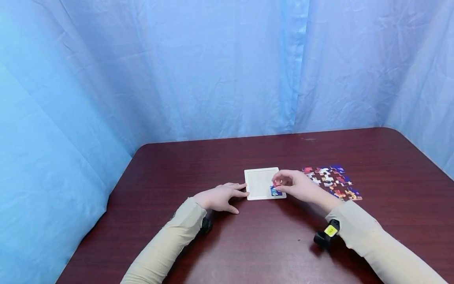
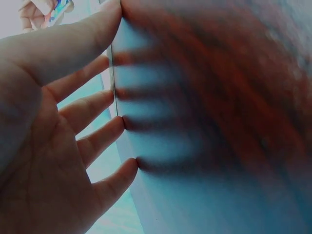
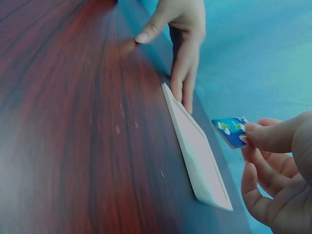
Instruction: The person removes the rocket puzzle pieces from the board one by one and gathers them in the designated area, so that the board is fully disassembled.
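A shallow white puzzle tray (image 1: pixel 258 181) with a raised rim lies on the table. My right hand (image 1: pixel 296 185) is over the tray's right side, pinching a blue jigsaw piece (image 3: pixel 228 130) between thumb and fingers. That piece has green and white patches, and in the right wrist view it is held up above the tray (image 3: pixel 195 156). Some red also shows by the fingertips in the head view. My left hand (image 1: pixel 223 197) lies palm down with spread, extended fingers, its fingertips right at the tray's left rim. In the left wrist view those fingers (image 2: pixel 97 105) are almost straight.
Right of the tray, partly behind my right hand, several colourful jigsaw pieces (image 1: pixel 328 180) lie loosely grouped. All this is on a dark red wooden table (image 1: pixel 227 157), with blue curtains (image 1: pixel 213 71) along its back and sides. Both wrists carry small black cameras (image 1: pixel 322 238).
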